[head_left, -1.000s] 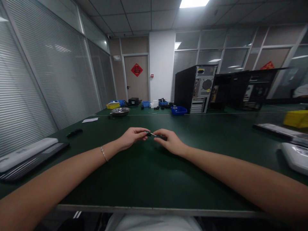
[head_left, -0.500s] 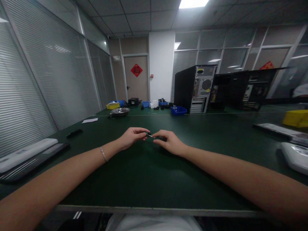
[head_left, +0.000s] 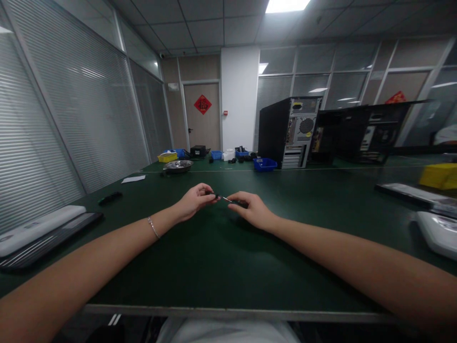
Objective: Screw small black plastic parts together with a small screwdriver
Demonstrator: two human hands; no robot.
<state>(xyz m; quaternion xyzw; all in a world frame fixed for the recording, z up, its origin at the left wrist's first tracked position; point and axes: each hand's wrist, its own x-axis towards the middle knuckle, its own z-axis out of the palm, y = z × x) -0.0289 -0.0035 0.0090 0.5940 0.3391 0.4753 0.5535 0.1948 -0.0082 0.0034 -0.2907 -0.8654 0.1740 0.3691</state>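
fingers (head_left: 210, 194): pinch small dark part | thin metal tool (head_left: 226, 199) | matte green table (head_left: 214, 257)

the small dark piece (head_left: 213, 195) pinched in the left hand (head_left: 194, 202) is showing too tiny to identify, and the fingertips are covering most of it. the right hand (head_left: 252, 209) is hiding the handle of the thin tool (head_left: 228, 200), so only a short metal tip is peeking out. the white device (head_left: 437, 233) is running off the right edge. the yellow bin (head_left: 440, 175) is blurring out. both forearms are getting cut by the bottom corners.
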